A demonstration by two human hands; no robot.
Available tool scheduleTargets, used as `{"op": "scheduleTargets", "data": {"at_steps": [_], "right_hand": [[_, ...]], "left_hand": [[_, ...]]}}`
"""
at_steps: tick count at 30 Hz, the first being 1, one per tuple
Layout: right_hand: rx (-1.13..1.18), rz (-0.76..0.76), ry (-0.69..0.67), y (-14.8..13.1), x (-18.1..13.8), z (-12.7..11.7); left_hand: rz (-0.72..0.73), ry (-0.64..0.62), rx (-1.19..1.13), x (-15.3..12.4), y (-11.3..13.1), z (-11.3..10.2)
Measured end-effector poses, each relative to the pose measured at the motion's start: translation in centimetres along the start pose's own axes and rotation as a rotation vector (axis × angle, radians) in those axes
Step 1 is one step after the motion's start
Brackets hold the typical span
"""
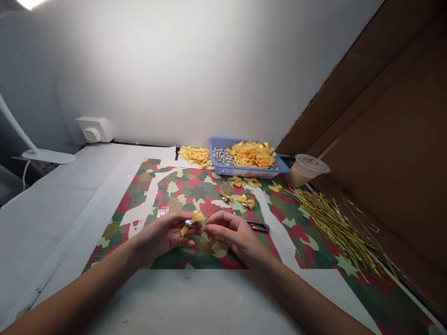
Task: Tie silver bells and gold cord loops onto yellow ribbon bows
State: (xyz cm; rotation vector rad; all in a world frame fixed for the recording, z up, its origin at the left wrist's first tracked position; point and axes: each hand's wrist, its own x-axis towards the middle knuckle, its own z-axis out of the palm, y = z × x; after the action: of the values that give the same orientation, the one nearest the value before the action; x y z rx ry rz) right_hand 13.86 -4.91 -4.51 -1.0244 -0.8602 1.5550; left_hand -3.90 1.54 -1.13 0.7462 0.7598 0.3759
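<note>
At the far left a white lamp base (49, 156) sits at the edge of the white tabletop. The left forearm slants up from the lower left corner, its left hand (169, 230) turned partly palm-inward, fingers curled and thumb on top. That grip is closed lightly on a small bow of glossy yellow ribbon (197, 217), with a round silver metal bell (189, 223) at its front (the bell faces the wearer). The bow is held above the red, green and cream camouflage-patterned sheet (181, 260), near its front edge.

Just right of it, a thin yellowish strand (206, 234) loops below the fingers. The right hand (233, 232), back upward, has thumb and fingertips drawn together, apparently pinching the strand; the exact contact is too small to tell. Its forearm slants in from the lower right.

The step in hand looks like working the strand at the bow; the next move calls for a steady left pinch and fine right-hand fingertip control.

Further right lie a red-handled cutter (258, 226) and a bundle of thin yellow-green stems (335, 228).
</note>
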Motion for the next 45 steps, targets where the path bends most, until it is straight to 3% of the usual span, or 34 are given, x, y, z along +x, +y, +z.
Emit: {"op": "scheduleTargets", "data": {"at_steps": [5, 8, 11, 13, 17, 18, 25, 28, 31, 40, 45], "right_hand": [[0.127, 0.03, -0.062, -0.5, 0.1, -0.3], [0.171, 0.007, -0.151, -0.7, 0.0, -0.4], [0.057, -0.054, -0.182, -1.2, 0.2, -0.8], [-0.14, -0.146, -0.083, -1.9, 0.4, -1.7], [-0.735, -0.41, 0.508, -3.8, 1.1, -5.0], [-0.795, -0.429, 0.576, -4.2, 1.3, -5.9], [-0.942, -0.329, 0.552, -4.4, 2.0, -8.9], [-0.918, -0.336, 0.586, -4.0, 2.6, -9.5], [-0.852, -0.366, 0.616, -3.7, 3.3, -10.3], [-0.707, -0.471, 0.503, -2.4, 4.5, -9.8], [-0.702, -0.566, 0.499, -2.8, 4.5, -9.3]], "left_hand": [[0.008, 0.014, 0.009, 0.2, -0.2, 0.0], [-0.028, -0.06, 0.037, 0.1, -0.4, 0.1], [-0.043, -0.136, 0.116, -0.1, -0.4, 0.3], [-0.005, -0.108, 0.174, -0.1, -0.3, 0.3], [0.064, 0.056, 0.13, 0.3, 0.1, 0.1], [0.079, 0.101, 0.092, 0.5, 0.1, 0.1], [0.218, 0.318, -0.072, 1.2, 1.0, -0.7], [0.289, 0.413, 0.072, 1.7, 1.9, -1.1], [0.36, 0.416, 0.181, 3.0, 2.7, -0.9], [0.763, 0.231, 0.885, 9.9, 2.2, 3.5], [0.832, 0.124, 1.225, 10.8, 2.4, 3.6]]}}
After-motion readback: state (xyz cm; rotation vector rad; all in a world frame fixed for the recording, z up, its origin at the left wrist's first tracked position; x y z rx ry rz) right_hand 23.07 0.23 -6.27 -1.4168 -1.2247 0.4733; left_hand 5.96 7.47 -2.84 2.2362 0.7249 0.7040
